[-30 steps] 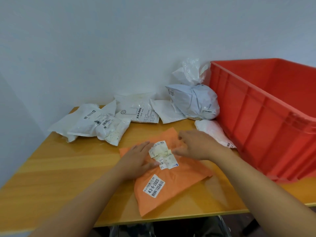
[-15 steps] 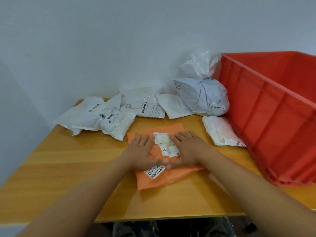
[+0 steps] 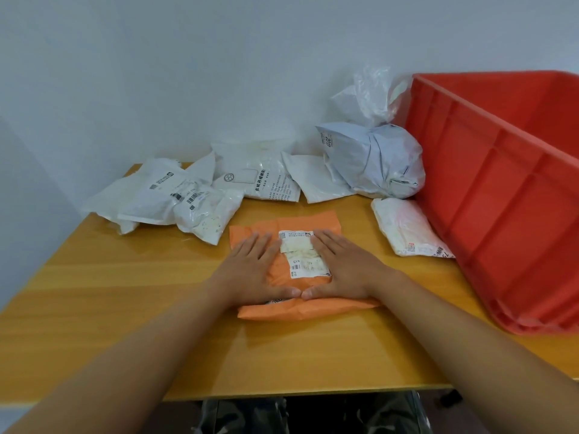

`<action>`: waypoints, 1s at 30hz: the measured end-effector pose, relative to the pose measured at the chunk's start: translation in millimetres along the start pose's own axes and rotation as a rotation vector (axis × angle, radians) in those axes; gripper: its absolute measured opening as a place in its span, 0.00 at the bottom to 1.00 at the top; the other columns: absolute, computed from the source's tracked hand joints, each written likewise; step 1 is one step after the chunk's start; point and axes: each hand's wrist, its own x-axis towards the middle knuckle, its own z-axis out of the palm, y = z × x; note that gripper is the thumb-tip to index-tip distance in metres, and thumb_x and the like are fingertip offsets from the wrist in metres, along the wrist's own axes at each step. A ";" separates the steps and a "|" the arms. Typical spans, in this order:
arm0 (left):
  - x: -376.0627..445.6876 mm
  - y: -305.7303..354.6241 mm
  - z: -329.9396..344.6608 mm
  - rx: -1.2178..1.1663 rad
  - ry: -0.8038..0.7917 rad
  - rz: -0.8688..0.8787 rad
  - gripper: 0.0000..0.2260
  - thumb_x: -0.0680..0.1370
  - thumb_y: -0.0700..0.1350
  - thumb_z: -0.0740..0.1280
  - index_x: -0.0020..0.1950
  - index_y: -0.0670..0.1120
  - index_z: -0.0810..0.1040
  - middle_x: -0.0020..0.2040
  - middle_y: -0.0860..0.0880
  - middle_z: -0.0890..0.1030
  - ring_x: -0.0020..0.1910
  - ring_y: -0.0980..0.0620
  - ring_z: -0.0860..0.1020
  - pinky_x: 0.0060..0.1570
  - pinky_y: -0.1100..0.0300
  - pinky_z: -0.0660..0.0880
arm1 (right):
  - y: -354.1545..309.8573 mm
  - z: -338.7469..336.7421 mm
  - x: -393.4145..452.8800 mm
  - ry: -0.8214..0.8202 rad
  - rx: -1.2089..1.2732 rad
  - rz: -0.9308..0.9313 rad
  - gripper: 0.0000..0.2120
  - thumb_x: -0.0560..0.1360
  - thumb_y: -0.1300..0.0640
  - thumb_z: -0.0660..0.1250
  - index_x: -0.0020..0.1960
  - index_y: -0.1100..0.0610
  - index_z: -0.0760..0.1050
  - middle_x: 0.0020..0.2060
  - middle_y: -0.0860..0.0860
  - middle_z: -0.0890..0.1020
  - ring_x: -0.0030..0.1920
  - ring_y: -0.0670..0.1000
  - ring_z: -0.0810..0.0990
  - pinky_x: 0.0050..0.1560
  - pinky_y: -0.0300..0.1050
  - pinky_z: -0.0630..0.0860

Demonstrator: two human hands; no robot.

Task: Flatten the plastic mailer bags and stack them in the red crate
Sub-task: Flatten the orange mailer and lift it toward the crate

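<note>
An orange mailer bag (image 3: 283, 223) with a white shipping label (image 3: 302, 256) lies flat on the wooden table (image 3: 125, 296), squared to me. My left hand (image 3: 250, 270) presses flat on its left half, fingers straight. My right hand (image 3: 344, 267) presses flat on its right half; the two thumb tips meet near the bag's front edge. The red crate (image 3: 501, 195) stands at the right of the table. Its inside is mostly out of sight.
Several white mailer bags (image 3: 175, 198) lie along the back of the table by the wall. A bulging grey bag (image 3: 372, 161) and a crumpled clear bag (image 3: 366, 95) sit beside the crate. A small white packet (image 3: 407, 228) lies against the crate's wall.
The orange bag has turned from a slant to square with me and been folded shorter. Both hands went from handling its crumpled label to pressing flat on either side of it.
</note>
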 end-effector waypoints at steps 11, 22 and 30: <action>-16.8 12.3 -17.7 -0.022 0.083 0.032 0.47 0.73 0.75 0.54 0.81 0.48 0.43 0.81 0.48 0.42 0.79 0.50 0.39 0.76 0.53 0.38 | -12.0 -7.1 -7.0 -0.014 -0.106 0.073 0.58 0.66 0.18 0.46 0.80 0.57 0.35 0.80 0.53 0.37 0.79 0.50 0.35 0.78 0.50 0.36; -44.4 25.6 16.4 -0.141 0.096 0.121 0.39 0.72 0.72 0.37 0.80 0.57 0.43 0.81 0.58 0.43 0.79 0.53 0.36 0.76 0.55 0.37 | -31.5 14.5 -30.1 0.062 -0.030 -0.087 0.45 0.74 0.24 0.49 0.80 0.45 0.35 0.78 0.40 0.34 0.77 0.49 0.30 0.78 0.52 0.34; -44.9 29.0 17.3 -0.045 0.088 0.091 0.39 0.71 0.70 0.33 0.80 0.57 0.41 0.80 0.56 0.39 0.78 0.52 0.34 0.74 0.55 0.33 | -32.3 15.6 -27.5 0.020 -0.069 -0.063 0.46 0.71 0.22 0.44 0.80 0.45 0.36 0.78 0.40 0.34 0.77 0.48 0.29 0.78 0.52 0.34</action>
